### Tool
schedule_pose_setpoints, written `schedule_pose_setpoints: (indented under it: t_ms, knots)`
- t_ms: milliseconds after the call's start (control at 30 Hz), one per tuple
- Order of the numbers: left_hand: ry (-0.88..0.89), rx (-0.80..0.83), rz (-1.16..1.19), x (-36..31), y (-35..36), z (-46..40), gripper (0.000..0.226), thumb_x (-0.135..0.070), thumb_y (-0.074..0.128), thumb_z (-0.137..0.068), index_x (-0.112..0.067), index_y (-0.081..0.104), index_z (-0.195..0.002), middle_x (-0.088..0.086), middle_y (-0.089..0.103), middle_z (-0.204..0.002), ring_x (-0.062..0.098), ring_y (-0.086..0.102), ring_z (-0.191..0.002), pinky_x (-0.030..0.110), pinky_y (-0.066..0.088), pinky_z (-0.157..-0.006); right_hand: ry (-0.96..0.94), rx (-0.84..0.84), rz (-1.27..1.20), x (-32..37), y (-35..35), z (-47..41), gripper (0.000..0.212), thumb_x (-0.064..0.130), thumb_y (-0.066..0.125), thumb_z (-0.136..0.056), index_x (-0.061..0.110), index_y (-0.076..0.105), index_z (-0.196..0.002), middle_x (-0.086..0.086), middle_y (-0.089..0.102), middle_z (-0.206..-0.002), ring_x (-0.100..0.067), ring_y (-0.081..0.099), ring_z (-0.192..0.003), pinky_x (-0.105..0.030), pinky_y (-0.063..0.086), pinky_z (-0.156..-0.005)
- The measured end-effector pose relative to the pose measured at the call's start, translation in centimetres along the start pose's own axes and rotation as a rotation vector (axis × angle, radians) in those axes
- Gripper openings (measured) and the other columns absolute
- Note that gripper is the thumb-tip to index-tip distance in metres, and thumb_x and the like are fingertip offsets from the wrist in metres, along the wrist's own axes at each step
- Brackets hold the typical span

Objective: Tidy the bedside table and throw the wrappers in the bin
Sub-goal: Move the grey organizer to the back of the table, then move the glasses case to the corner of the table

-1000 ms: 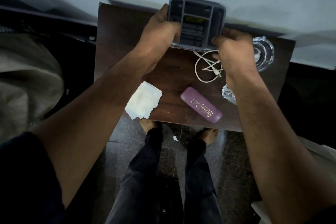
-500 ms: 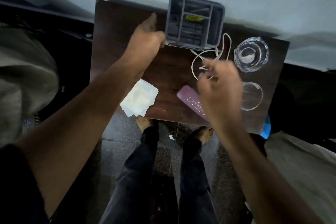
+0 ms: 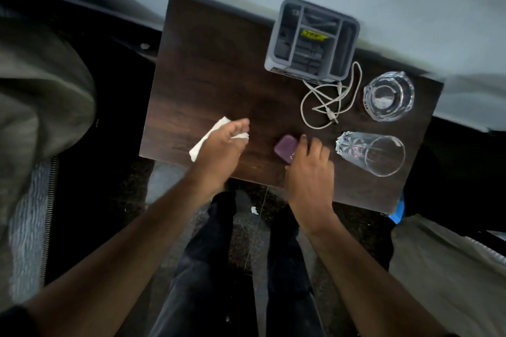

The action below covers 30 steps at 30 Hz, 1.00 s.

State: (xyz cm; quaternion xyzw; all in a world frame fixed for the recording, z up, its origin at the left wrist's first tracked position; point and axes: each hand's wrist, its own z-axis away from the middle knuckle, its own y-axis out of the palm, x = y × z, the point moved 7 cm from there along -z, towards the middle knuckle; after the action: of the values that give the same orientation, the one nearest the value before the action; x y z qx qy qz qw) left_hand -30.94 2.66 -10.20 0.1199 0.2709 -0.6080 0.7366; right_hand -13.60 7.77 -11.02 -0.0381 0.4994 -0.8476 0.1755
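Note:
A dark wooden bedside table (image 3: 213,76) stands against the pale wall. My left hand (image 3: 221,148) lies over a white crumpled tissue (image 3: 204,141) near the table's front edge, fingers curling on it. My right hand (image 3: 309,169) rests on a purple spectacle case (image 3: 284,146), covering most of it. A grey compartment organiser (image 3: 312,41) sits at the back. A white cable (image 3: 325,101) lies coiled in front of the organiser.
A glass ashtray (image 3: 388,96) and a drinking glass (image 3: 375,154) on its side occupy the table's right part. Bedding (image 3: 35,96) lies to the left, more fabric at the lower right. A small white scrap (image 3: 254,210) sits on the floor by my feet.
Both hands left the organiser and drew back to the front edge. The left hand came down on the tissue, the right hand onto the purple case.

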Motion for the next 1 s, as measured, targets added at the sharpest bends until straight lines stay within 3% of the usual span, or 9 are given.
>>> schedule_pose_setpoints:
  t_ms: [100,200,367,500,600,667,767,867,1000]
  knots:
    - [-0.031,0.056,-0.02,1.0,1.2,0.3,0.053,0.0,0.05,-0.095,-0.016,0.056,-0.145,0.001,0.064,-0.141,0.017,0.061,-0.13,0.041,0.042,-0.118,-0.035,-0.004,0.053,0.4,-0.3,-0.2,0.057,0.019,0.077,-0.081,0.003,0.054,-0.131,-0.013,0.061,-0.115,-0.032,0.057,-0.102,-0.044,0.052,-0.077]
    - [-0.017,0.089,-0.024,1.0,1.9,1.1,0.058,-0.006,0.048,-0.097,-0.021,0.046,-0.152,0.001,0.056,-0.152,0.013,0.054,-0.137,0.037,0.039,-0.12,-0.062,-0.043,-0.017,1.1,-1.6,0.1,0.057,0.019,0.078,-0.076,0.003,0.057,-0.127,-0.013,0.063,-0.109,-0.032,0.058,-0.098,-0.044,0.052,-0.075]
    - [0.061,0.013,0.063,-0.7,0.3,1.9,0.068,-0.008,0.053,-0.092,-0.027,0.037,-0.156,-0.007,0.051,-0.153,0.008,0.053,-0.135,0.033,0.042,-0.115,-0.091,-0.112,-0.368,4.3,-6.0,0.5,0.06,0.029,0.07,-0.083,0.007,0.05,-0.136,-0.008,0.059,-0.122,-0.024,0.052,-0.111,-0.039,0.05,-0.093]
    - [0.115,-0.054,0.217,-2.3,-3.1,1.5,0.076,-0.024,0.056,-0.078,-0.029,0.041,-0.152,-0.011,0.06,-0.137,0.005,0.06,-0.124,0.034,0.05,-0.107,-0.092,-0.165,-0.62,7.5,-9.9,-1.2,0.055,0.035,0.07,-0.084,0.013,0.053,-0.132,-0.002,0.056,-0.116,-0.018,0.05,-0.108,-0.033,0.049,-0.093]
    - [0.142,-0.086,0.271,-3.3,-5.6,0.5,0.063,-0.012,0.059,-0.087,-0.02,0.048,-0.148,-0.009,0.07,-0.123,0.0,0.067,-0.112,0.024,0.052,-0.101,-0.161,-0.214,-0.593,10.2,-12.2,-3.7,0.053,0.032,0.069,-0.082,0.008,0.057,-0.128,-0.009,0.059,-0.115,-0.024,0.05,-0.109,-0.036,0.046,-0.095]
    - [0.15,-0.098,0.29,-3.9,-7.1,-0.2,0.06,-0.005,0.059,-0.092,-0.019,0.048,-0.149,-0.006,0.07,-0.128,0.004,0.067,-0.118,0.027,0.053,-0.103,-0.202,-0.237,-0.551,12.2,-13.7,-5.4,0.053,0.029,0.068,-0.081,0.006,0.057,-0.127,-0.013,0.059,-0.117,-0.029,0.051,-0.113,-0.039,0.044,-0.098]
    - [0.132,-0.122,0.289,-4.9,-8.9,-1.3,0.068,-0.001,0.056,-0.09,-0.018,0.042,-0.154,-0.003,0.066,-0.136,0.007,0.064,-0.124,0.016,0.053,-0.095,-0.262,-0.215,-0.431,14.9,-15.4,-8.4,0.056,0.03,0.068,-0.082,0.009,0.054,-0.131,-0.014,0.057,-0.125,-0.032,0.049,-0.121,-0.043,0.045,-0.102]
    - [0.153,-0.176,0.257,-6.2,-11.0,-2.4,0.084,-0.015,0.054,-0.075,-0.023,0.037,-0.157,-0.007,0.065,-0.137,0.007,0.062,-0.125,0.029,0.047,-0.111,-0.31,-0.198,-0.329,16.9,-16.1,-11.5,0.06,0.031,0.069,-0.083,0.009,0.052,-0.135,-0.014,0.054,-0.133,-0.032,0.047,-0.127,-0.044,0.045,-0.104]
    - [0.137,-0.233,0.233,-7.6,-13.4,-4.2,0.067,-0.007,0.054,-0.081,-0.018,0.05,-0.147,0.002,0.069,-0.123,0.019,0.063,-0.114,0.027,0.052,-0.096,-0.396,-0.213,-0.193,18.9,-15.1,-14.3,0.058,0.03,0.069,-0.083,0.008,0.052,-0.134,-0.014,0.053,-0.132,-0.034,0.046,-0.125,-0.047,0.042,-0.1]
